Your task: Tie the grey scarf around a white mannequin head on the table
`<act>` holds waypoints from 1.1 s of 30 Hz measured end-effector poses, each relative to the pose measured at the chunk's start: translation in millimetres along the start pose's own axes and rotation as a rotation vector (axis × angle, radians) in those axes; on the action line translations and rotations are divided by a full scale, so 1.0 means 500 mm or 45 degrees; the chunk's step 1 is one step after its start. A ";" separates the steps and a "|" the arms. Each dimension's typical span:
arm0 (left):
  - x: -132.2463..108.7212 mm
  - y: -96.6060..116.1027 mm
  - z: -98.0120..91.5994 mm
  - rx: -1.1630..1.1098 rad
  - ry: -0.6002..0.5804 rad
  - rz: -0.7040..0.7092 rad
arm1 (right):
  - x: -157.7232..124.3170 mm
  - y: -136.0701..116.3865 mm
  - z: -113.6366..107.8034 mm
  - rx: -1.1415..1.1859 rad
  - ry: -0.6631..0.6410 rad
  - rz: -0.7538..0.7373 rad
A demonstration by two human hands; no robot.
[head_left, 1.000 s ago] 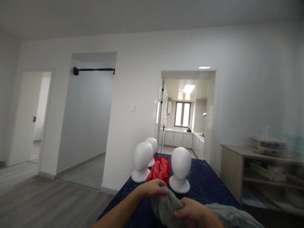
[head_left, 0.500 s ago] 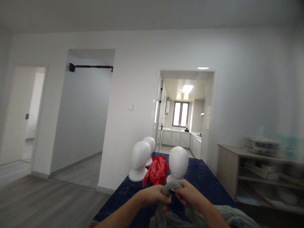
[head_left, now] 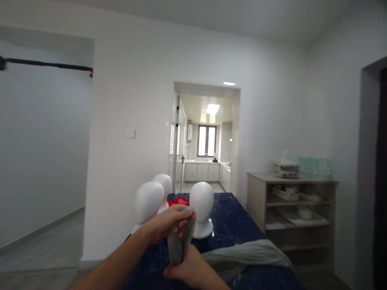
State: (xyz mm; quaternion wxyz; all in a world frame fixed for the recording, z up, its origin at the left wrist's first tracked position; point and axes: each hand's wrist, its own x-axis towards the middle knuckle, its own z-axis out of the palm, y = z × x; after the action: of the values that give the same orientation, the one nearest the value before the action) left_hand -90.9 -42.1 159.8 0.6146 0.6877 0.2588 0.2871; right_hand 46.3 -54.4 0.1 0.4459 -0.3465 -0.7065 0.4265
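My left hand point(head_left: 168, 223) is closed round the top of a bunched grey cloth point(head_left: 179, 239), held upright over a dark blue table point(head_left: 232, 225). My right hand point(head_left: 187, 269) grips the same cloth lower down, near the bottom edge of the view. The rest of the grey cloth point(head_left: 244, 253) trails off to the right across the table. Just beyond my hands stand three white foam mannequin heads: one on the left point(head_left: 147, 200), one behind it point(head_left: 165, 183), one on the right point(head_left: 201, 201). A red cloth point(head_left: 178, 201) lies between them, mostly hidden by my left hand.
A wooden shelf unit point(head_left: 292, 201) with stacked items stands against the right wall. A doorway straight ahead opens into a kitchen point(head_left: 205, 161). A dark door frame point(head_left: 373, 169) is at the far right. Grey wood floor lies to the left of the table.
The camera has swung right. My hands, side by side on the cloth half a second ago, now sit one above the other, left above right, with the cloth bunched tighter between them.
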 end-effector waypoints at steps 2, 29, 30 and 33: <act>-0.016 0.029 -0.020 -0.018 0.000 -0.033 | 0.007 0.034 0.000 -0.100 0.034 0.164; 0.131 0.088 -0.188 1.946 0.493 0.511 | 0.058 -0.141 -0.609 0.651 -0.315 0.329; 0.156 0.089 -0.201 1.906 0.565 0.444 | 0.090 -0.130 -0.614 0.712 -0.287 0.288; 0.238 0.081 -0.240 1.754 0.699 0.225 | 0.188 -0.100 -0.620 0.829 -0.141 0.182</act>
State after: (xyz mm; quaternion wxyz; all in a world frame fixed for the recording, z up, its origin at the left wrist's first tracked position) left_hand -92.7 121.2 218.7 -0.0674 0.8389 0.4679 0.2697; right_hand 293.7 98.8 151.2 0.4630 -0.2110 -0.5303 0.6782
